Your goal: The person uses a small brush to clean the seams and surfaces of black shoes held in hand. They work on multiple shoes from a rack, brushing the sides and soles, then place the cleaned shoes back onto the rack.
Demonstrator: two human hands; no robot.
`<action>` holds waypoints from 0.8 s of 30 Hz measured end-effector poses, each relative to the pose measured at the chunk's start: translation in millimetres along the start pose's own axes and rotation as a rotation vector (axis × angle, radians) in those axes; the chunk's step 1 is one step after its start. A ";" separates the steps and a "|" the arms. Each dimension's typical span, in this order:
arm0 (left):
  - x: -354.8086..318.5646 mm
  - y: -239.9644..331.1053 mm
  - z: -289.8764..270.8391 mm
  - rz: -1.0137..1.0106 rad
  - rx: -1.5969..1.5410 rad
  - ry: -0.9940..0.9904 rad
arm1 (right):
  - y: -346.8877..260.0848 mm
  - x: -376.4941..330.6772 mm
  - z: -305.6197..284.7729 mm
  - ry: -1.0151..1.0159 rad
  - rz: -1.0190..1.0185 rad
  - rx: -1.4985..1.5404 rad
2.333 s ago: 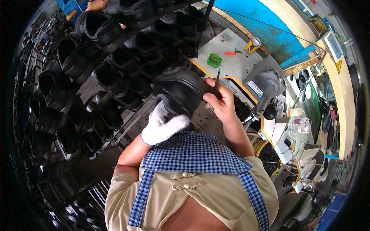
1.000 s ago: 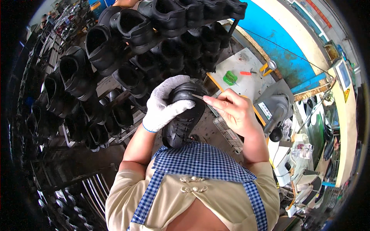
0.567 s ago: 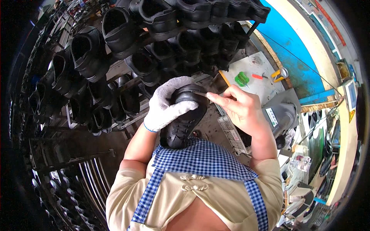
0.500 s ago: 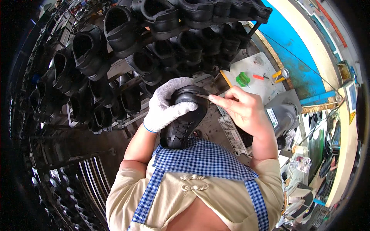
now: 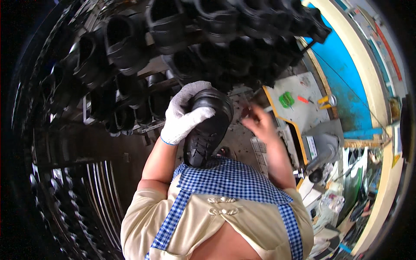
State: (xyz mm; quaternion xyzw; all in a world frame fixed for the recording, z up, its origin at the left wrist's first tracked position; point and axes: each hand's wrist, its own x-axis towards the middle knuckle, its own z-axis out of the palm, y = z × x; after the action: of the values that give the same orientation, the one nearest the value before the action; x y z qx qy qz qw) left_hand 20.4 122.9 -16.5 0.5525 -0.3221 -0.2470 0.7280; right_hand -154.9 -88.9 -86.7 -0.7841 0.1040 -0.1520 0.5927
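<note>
**Gloved left hand grips black shoe, bare right hand blurred beside it**

Left hand [image 5: 184, 116], in a white knit glove, has its grip closed around the toe end of a black lace-up shoe [image 5: 207, 130]. Fingers wrap over the top of the toe, palm on the shoe's left side. Shoe is held up in the air in front of the chest, toe pointing away from the person, laces and heel end toward the blue-checked apron [image 5: 229, 184]. Heel end sits just above the apron's neckline.

Right hand [image 5: 258, 125] is bare and motion-blurred, just right of the shoe, not touching it as far as can be seen. Fingers look partly curled; cannot tell whether its grip is open or closed. A thin light streak shows near its fingertips, too blurred to say what it is.

Behind the shoe: a rack [image 5: 151, 86] filled with rows of similar black shoes [image 5: 125, 43], openings facing the camera. To the right, a grey table [image 5: 303, 112] with a small green object [image 5: 286, 99], a small orange item and a yellow item on it. A grey machine [image 5: 325, 149] stands near the right forearm.
</note>
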 end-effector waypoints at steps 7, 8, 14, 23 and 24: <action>-0.5 -30.6 -64.2 -0.015 -0.262 0.574 | 52.8 -37.4 90.8 -0.540 0.870 0.702; -1.6 -27.6 -69.3 -0.023 -0.210 0.632 | 68.0 -38.5 98.3 -0.547 0.900 0.765; 3.5 -18.8 -117.4 0.407 1.059 0.770 | 114.8 10.7 138.7 -0.393 0.741 1.222; 4.7 -36.1 -139.0 0.106 1.766 0.242 | 64.8 122.7 177.4 -0.215 0.694 1.367; 0.3 -33.7 -135.9 0.104 1.701 0.250 | 67.6 124.2 181.3 -0.161 0.827 1.364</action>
State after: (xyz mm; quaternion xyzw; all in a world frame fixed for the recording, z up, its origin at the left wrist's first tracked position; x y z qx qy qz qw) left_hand 121.3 201.4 -73.6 0.9178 -0.3402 0.1745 0.1070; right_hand 27.6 12.6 -182.9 -0.1552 0.2274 0.1070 0.9554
